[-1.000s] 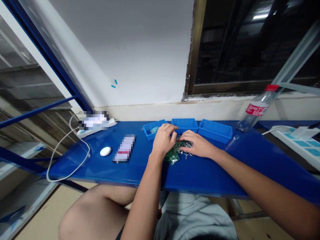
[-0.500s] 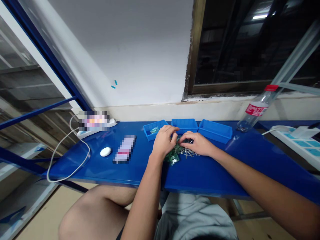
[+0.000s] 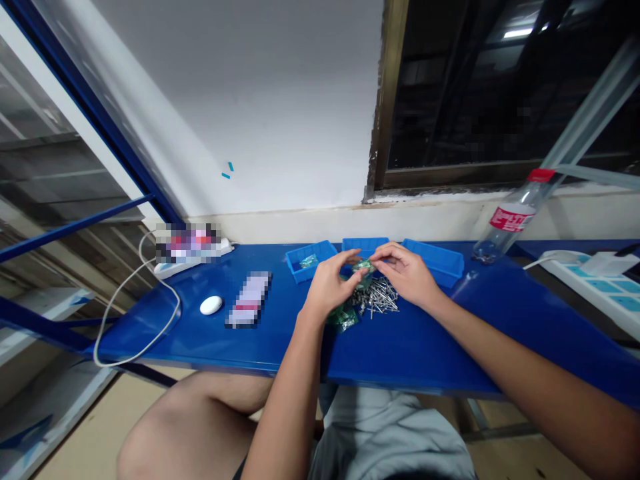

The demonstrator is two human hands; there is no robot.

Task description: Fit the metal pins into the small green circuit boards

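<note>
One green packet (image 3: 365, 265) is in hand: right hand (image 3: 411, 277) pinching it, left hand (image 3: 326, 283) curled, hold unclear. Light touch seems needed next.

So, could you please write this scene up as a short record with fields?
Left hand: at a small green packet, grip unclear
Right hand: at the same packet, grip also unclear
On table: loose metal pins beside green packets
Bins: three blue; a packet lies in the left one
Right side: clear bottle, red cap
Left side: white oval object
</note>
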